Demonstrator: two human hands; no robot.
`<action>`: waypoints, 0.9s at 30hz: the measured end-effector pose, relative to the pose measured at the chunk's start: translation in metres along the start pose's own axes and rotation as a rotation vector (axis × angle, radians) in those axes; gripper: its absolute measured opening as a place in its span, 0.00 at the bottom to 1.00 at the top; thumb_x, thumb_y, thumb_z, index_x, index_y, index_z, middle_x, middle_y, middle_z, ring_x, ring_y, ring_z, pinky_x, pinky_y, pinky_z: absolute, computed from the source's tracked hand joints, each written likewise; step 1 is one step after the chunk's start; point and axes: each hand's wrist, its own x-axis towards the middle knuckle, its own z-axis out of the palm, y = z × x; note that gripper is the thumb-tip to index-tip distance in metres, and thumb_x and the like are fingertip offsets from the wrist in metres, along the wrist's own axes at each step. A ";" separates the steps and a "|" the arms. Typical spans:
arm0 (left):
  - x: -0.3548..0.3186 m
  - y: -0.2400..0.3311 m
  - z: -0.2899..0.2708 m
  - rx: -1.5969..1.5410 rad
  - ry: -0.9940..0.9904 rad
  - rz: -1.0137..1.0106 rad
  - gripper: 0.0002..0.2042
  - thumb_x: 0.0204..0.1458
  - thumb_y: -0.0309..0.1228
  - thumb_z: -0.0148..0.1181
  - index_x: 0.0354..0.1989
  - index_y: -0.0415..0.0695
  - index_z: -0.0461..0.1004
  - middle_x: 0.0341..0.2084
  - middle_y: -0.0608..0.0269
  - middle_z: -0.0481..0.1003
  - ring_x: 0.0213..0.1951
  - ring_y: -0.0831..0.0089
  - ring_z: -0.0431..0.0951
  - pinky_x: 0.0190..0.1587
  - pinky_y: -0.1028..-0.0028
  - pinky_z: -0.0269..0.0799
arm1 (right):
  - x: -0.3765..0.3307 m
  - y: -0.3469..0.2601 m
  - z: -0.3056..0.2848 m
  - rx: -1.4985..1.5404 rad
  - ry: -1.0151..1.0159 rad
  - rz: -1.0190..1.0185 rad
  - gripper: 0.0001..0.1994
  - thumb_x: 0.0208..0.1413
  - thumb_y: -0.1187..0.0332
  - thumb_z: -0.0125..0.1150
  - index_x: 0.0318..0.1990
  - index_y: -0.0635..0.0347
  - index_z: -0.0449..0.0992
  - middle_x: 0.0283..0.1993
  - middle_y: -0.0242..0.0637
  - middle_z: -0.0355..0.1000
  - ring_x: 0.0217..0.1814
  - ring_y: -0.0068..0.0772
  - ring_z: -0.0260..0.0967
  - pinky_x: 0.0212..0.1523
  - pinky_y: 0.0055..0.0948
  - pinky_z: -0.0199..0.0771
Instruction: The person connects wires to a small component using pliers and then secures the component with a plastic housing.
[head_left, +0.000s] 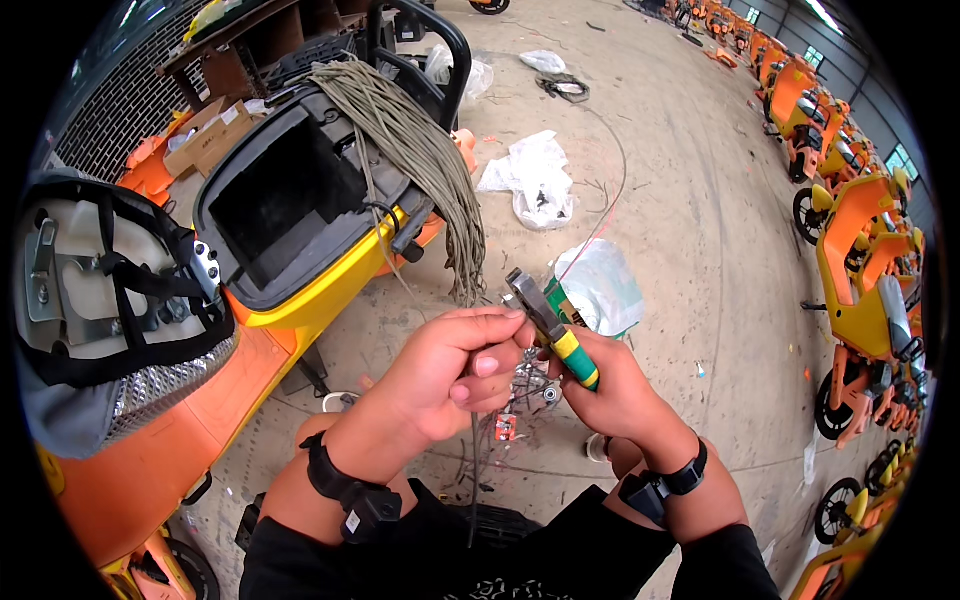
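Observation:
My right hand [610, 385] is wrapped round pliers [572, 352] with green and yellow handles. Their metal jaws point up and away, close to the fingertips of my left hand [450, 370]. The left fingers are closed in a pinch on a thin dark cable [475, 470], which hangs down below the palm toward my lap. The cable's end at the fingertips is small and hard to make out. Whether the jaws touch it, I cannot tell.
An orange and yellow scooter [330, 320] stands on the left, its seat compartment open and a coil of grey-green cable [400, 140] draped over it. A tool bag [130, 300] rests on it. White plastic bags [535, 175] and a bucket [605, 285] are ahead. Scooters [865, 270] line the right.

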 end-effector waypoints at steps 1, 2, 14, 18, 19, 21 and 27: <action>0.000 -0.001 -0.001 -0.049 -0.032 -0.027 0.11 0.68 0.34 0.47 0.37 0.41 0.71 0.14 0.78 0.63 0.10 0.86 0.53 0.16 0.80 0.48 | 0.000 -0.001 -0.001 -0.002 0.001 -0.021 0.15 0.44 0.85 0.56 0.43 0.66 0.75 0.48 0.48 0.74 0.46 0.54 0.75 0.49 0.40 0.76; -0.001 -0.003 -0.003 -0.097 -0.063 -0.054 0.11 0.69 0.34 0.47 0.37 0.41 0.71 0.14 0.78 0.63 0.10 0.86 0.52 0.16 0.80 0.47 | 0.001 0.000 -0.001 0.009 0.000 -0.038 0.15 0.44 0.85 0.56 0.42 0.66 0.75 0.49 0.48 0.74 0.46 0.54 0.75 0.49 0.39 0.76; 0.015 -0.023 -0.002 1.238 0.459 0.690 0.09 0.66 0.34 0.56 0.42 0.40 0.73 0.21 0.63 0.74 0.21 0.69 0.74 0.25 0.69 0.67 | -0.003 -0.012 0.005 -0.077 0.096 0.219 0.07 0.50 0.79 0.58 0.38 0.65 0.77 0.32 0.52 0.76 0.35 0.58 0.76 0.38 0.43 0.75; 0.022 -0.031 -0.008 1.569 0.603 0.950 0.08 0.63 0.32 0.60 0.43 0.41 0.74 0.29 0.50 0.78 0.27 0.50 0.78 0.29 0.60 0.72 | -0.006 -0.021 0.005 -0.100 0.101 0.287 0.04 0.52 0.77 0.59 0.35 0.65 0.77 0.30 0.53 0.76 0.34 0.59 0.75 0.37 0.44 0.75; 0.022 -0.030 -0.007 1.592 0.608 1.003 0.08 0.62 0.31 0.61 0.43 0.41 0.74 0.29 0.50 0.78 0.28 0.49 0.78 0.29 0.59 0.72 | -0.007 -0.022 0.005 -0.112 0.111 0.284 0.04 0.52 0.77 0.60 0.35 0.65 0.77 0.30 0.53 0.76 0.34 0.59 0.75 0.37 0.45 0.75; 0.024 -0.028 -0.006 1.637 0.614 1.108 0.07 0.61 0.30 0.61 0.42 0.41 0.74 0.29 0.51 0.78 0.28 0.48 0.79 0.29 0.58 0.72 | -0.008 -0.022 0.004 -0.140 0.110 0.312 0.04 0.52 0.76 0.60 0.35 0.65 0.77 0.30 0.53 0.76 0.34 0.60 0.76 0.36 0.45 0.75; 0.022 -0.029 -0.003 1.688 0.570 1.096 0.06 0.61 0.30 0.59 0.36 0.41 0.74 0.24 0.55 0.76 0.24 0.54 0.78 0.26 0.62 0.73 | -0.011 -0.021 -0.001 -0.135 0.086 0.276 0.05 0.49 0.77 0.60 0.34 0.64 0.78 0.31 0.53 0.77 0.35 0.61 0.75 0.37 0.47 0.75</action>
